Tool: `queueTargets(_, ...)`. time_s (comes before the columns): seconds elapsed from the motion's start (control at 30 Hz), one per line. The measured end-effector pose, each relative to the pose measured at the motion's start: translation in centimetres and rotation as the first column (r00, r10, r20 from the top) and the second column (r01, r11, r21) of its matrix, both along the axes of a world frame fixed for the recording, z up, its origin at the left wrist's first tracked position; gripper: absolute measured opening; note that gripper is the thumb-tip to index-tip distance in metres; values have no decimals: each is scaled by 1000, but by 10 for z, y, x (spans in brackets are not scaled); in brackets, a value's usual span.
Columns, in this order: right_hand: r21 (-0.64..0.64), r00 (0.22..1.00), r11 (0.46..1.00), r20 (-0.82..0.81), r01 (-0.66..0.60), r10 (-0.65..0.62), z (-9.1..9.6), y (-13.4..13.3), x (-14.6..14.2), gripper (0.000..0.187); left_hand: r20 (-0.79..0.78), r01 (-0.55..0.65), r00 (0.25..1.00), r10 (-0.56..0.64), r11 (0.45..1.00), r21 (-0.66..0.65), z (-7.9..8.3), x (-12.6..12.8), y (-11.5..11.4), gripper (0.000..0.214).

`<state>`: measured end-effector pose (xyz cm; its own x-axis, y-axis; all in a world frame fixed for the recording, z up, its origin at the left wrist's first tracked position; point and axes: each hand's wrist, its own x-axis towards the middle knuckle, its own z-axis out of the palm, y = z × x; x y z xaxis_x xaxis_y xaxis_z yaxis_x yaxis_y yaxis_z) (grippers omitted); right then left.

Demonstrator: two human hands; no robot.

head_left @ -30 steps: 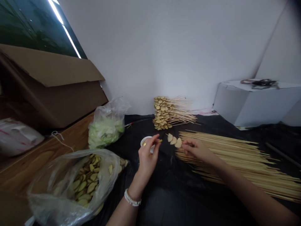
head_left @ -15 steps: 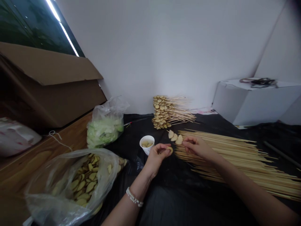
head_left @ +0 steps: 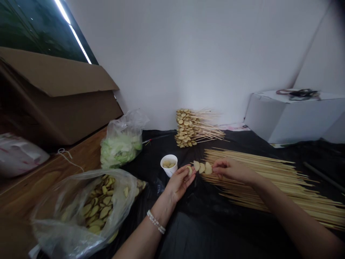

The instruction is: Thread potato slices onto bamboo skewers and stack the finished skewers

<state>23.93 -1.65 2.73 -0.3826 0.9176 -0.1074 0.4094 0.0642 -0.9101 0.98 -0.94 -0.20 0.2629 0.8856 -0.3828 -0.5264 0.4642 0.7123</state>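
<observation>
My left hand (head_left: 179,181) pinches a potato slice (head_left: 189,170) between thumb and fingers, with a beaded bracelet on the wrist. Facing it, my right hand (head_left: 226,169) is closed on a skewer that carries several pale potato slices (head_left: 202,167); most of this stick is hidden. The skewer's tip end meets the slice in my left hand. Just left of that hand stands a white cup (head_left: 169,172) with slices in it. Under my right forearm lies a wide spread of bare bamboo skewers (head_left: 269,180).
A pile of loaded skewers (head_left: 185,129) lies against the wall. To the left are an open plastic bag of potato slices (head_left: 99,208), a bag of pale green vegetable (head_left: 121,147) and a cardboard box (head_left: 61,115). A white box (head_left: 291,115) stands at the right.
My left hand has turned palm-up and brought its slice against the skewer's tip. The skewer in my right hand has swung lower at its tip and is now nearly level.
</observation>
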Motion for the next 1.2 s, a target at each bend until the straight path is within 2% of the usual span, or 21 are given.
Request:
queueTargets(0.23,-23,999,999,41,-25,26,2,-2,-1,19,46,-76,996,78,996,-42,-8,-2,5,13)
queueTargets(0.43,-26,997,999,61,-46,47,1,-1,-1,19,69,-82,994,84,996,-31,-10,-1,5,16)
queueTargets(0.83,-13,993,998,102,-64,65,0,-2,0,21,20,-70,997,71,997,-21,-7,0,4,14)
queueTargets(1.2,-1,987,997,144,-74,74,-4,-1,-1,19,-130,-92,985,111,985,146,-8,4,0,11)
